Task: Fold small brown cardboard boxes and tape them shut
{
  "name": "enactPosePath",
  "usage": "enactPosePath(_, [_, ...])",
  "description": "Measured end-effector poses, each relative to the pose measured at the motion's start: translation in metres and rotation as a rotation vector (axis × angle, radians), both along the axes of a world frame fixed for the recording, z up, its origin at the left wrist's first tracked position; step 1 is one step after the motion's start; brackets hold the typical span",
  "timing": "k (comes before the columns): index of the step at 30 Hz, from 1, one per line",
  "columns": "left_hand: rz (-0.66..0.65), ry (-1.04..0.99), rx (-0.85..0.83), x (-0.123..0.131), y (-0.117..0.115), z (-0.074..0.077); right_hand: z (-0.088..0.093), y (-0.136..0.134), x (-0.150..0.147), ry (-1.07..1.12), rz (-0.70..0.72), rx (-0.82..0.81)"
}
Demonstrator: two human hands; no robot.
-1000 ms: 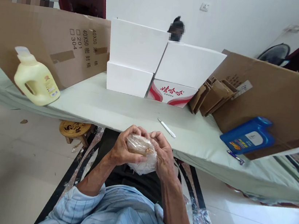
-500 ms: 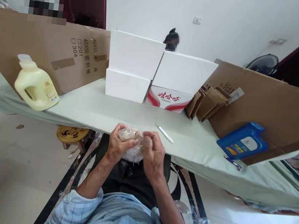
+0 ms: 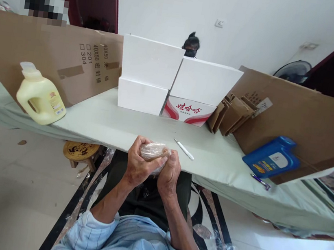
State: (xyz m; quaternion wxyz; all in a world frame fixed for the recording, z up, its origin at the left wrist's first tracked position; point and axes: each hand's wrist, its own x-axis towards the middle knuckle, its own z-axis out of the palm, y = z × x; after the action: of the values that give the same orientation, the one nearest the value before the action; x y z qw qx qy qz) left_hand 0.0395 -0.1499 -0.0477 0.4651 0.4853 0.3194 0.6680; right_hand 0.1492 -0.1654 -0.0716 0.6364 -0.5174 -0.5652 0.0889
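A bundle wrapped in clear plastic film [image 3: 153, 151] is held over my lap at the table's front edge. My left hand [image 3: 137, 163] is wrapped round its left side, the thumb lying across the near face. From the right, my right hand [image 3: 169, 175] grips the bundle, its thumb upright by the film's right end. What lies inside the film cannot be made out. Just beyond my right hand, a white pen-like cutter [image 3: 184, 149] lies on the pale green tablecloth [image 3: 142, 126].
White boxes [image 3: 152, 61] stand stacked at the back, one a printed carton [image 3: 189, 111]. A yellow jug [image 3: 40, 96] stands left, a blue bottle [image 3: 272, 157] and a pen [image 3: 259, 181] right. Cardboard panels [image 3: 302, 122] flank the table. A wooden stool [image 3: 80, 151] stands below left. Two people's heads show behind.
Both hands have shifted slightly, the right one moving in closer to the left. The film bundle is now more tightly gathered between them and less of it hangs below.
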Motion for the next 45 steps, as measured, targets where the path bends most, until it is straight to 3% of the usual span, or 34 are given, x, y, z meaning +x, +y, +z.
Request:
enactPosePath(5, [-0.010,0.000,0.028,0.005,0.003,0.011,0.008,0.004,0.005,-0.007,-0.045,0.092])
enactPosePath(10, [-0.088,-0.132,-0.027,0.016,0.013,0.014,0.016,0.021,0.012,0.000,-0.095,0.205])
enactPosePath(15, [-0.146,-0.203,-0.074,0.025,0.022,0.010,0.020,0.030,0.019,-0.006,-0.082,0.197])
enactPosePath(23, [-0.196,-0.264,-0.033,0.024,0.018,0.014,0.020,0.023,0.027,-0.050,-0.056,0.229])
enactPosePath(30, [-0.416,-0.192,-0.043,0.003,0.027,0.013,0.018,0.019,0.032,-0.020,-0.060,0.178])
enactPosePath(34, [-0.354,-0.087,-0.012,-0.011,0.036,0.016,0.018,0.019,0.027,-0.024,-0.019,0.142])
enactPosePath(38, [-0.203,-0.002,0.005,-0.008,0.036,0.015,0.019,0.017,0.024,-0.067,0.030,0.163])
enactPosePath(41, [-0.113,-0.049,-0.024,-0.004,0.035,0.011,0.017,0.014,0.026,-0.113,0.031,0.155])
enactPosePath(45, [-0.120,-0.124,-0.065,-0.002,0.035,0.008,0.011,0.013,0.029,-0.097,0.017,0.165])
